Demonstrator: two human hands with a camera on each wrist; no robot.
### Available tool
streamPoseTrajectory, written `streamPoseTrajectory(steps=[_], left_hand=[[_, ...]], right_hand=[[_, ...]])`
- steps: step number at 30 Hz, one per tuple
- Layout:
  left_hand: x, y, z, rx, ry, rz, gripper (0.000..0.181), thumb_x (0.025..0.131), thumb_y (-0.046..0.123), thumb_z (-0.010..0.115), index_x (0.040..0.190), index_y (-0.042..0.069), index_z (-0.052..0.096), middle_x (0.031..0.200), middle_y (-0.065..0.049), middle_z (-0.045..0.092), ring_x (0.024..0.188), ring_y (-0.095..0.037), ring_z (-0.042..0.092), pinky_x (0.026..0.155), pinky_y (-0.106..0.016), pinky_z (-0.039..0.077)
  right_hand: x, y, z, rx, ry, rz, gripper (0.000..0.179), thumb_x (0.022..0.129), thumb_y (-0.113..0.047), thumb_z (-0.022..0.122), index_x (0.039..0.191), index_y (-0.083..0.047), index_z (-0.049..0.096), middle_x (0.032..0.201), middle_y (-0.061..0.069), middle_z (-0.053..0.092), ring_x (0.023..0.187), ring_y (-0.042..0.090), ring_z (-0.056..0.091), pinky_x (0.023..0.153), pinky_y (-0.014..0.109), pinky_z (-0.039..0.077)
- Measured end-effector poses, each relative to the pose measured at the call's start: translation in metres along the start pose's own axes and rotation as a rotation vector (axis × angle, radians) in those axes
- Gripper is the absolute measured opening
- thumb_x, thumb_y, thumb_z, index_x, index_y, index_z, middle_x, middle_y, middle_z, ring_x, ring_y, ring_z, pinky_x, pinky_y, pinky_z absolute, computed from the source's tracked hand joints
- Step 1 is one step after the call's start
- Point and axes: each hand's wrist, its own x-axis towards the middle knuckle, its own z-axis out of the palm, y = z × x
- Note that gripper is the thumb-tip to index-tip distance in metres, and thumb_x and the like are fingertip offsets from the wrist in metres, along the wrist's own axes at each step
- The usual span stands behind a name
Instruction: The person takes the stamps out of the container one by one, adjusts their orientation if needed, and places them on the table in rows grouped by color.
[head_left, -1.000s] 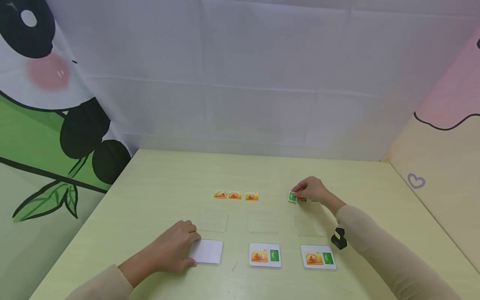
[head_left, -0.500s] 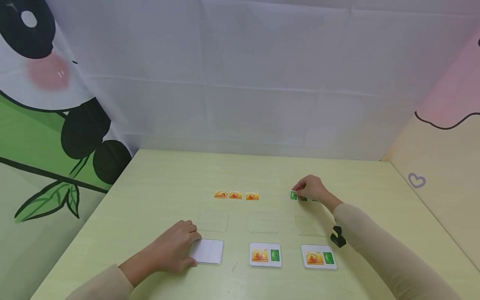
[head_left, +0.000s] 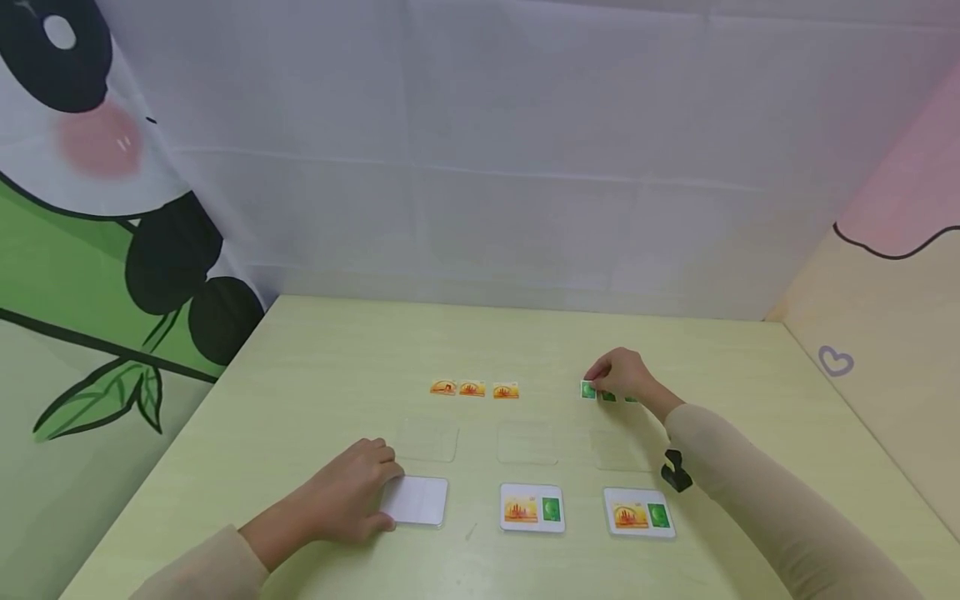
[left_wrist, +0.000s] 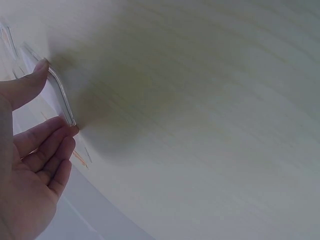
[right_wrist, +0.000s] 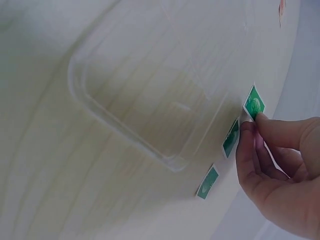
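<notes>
My left hand (head_left: 352,493) holds a clear-edged case with a blank white card (head_left: 416,501) by its left side, thumb at one corner and fingers at the other in the left wrist view. At the back right, my right hand (head_left: 624,375) pinches a small green stamp (right_wrist: 254,102) between thumb and fingertips. Two more green stamps lie beside it on the table; the right wrist view shows a middle stamp (right_wrist: 231,138) and an end stamp (right_wrist: 207,182). In the head view the hand partly hides them.
Three orange stamps (head_left: 472,388) lie in a row at the back. In front of them rest three clear plastic covers (head_left: 527,442). Two white cards, a middle card (head_left: 532,527) and a right card (head_left: 640,532), each carry an orange and a green stamp. Cloth walls border the table (head_left: 360,333).
The pinched green stamp has shifted slightly right and up, from a tilted to a straighter position beside the other two. The left hand stays on the white card case.
</notes>
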Motion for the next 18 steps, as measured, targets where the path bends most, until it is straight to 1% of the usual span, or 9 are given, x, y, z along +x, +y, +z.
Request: streamPoseTrajectory(steps=[8, 12, 14, 18], left_hand=[[-0.0006, 0.0002, 0.0007, -0.002, 0.0, 0.001, 0.042, 0.065, 0.038, 0.083, 0.092, 0.009, 0.068, 0.08, 0.007, 0.056, 0.075, -0.006, 0.041, 0.071, -0.026, 0.039], [-0.0006, 0.0007, -0.0002, -0.002, -0.004, -0.003, 0.041, 0.066, 0.037, 0.083, 0.092, 0.01, 0.068, 0.08, 0.007, 0.056, 0.076, -0.007, 0.041, 0.071, -0.027, 0.039], [-0.0005, 0.0006, -0.0004, -0.002, -0.006, -0.005, 0.041, 0.066, 0.037, 0.083, 0.092, 0.01, 0.068, 0.08, 0.007, 0.056, 0.076, -0.007, 0.041, 0.072, -0.027, 0.039], [-0.0004, 0.0001, 0.0, 0.0, -0.005, -0.005, 0.041, 0.066, 0.038, 0.083, 0.092, 0.01, 0.068, 0.08, 0.007, 0.056, 0.076, -0.007, 0.041, 0.072, -0.027, 0.039]], right_hand=[[-0.0026, -0.0002, 0.0014, -0.023, 0.012, -0.006, 0.011, 0.085, -0.007, 0.07, 0.093, -0.001, 0.074, 0.092, 0.015, 0.073, 0.079, 0.018, 0.062, 0.068, 0.027, 0.051], [-0.005, -0.0009, 0.0005, -0.023, 0.026, -0.034, 0.01, 0.083, -0.005, 0.07, 0.091, 0.001, 0.074, 0.089, 0.015, 0.073, 0.078, 0.017, 0.062, 0.069, 0.028, 0.05], [-0.0057, -0.0016, -0.0002, -0.018, 0.027, -0.036, 0.01, 0.083, -0.005, 0.071, 0.091, 0.001, 0.074, 0.089, 0.015, 0.073, 0.078, 0.018, 0.063, 0.071, 0.029, 0.051], [-0.0028, 0.0012, -0.001, -0.001, 0.022, -0.048, 0.007, 0.082, -0.006, 0.071, 0.088, -0.003, 0.075, 0.087, 0.012, 0.073, 0.078, 0.018, 0.063, 0.071, 0.03, 0.05]])
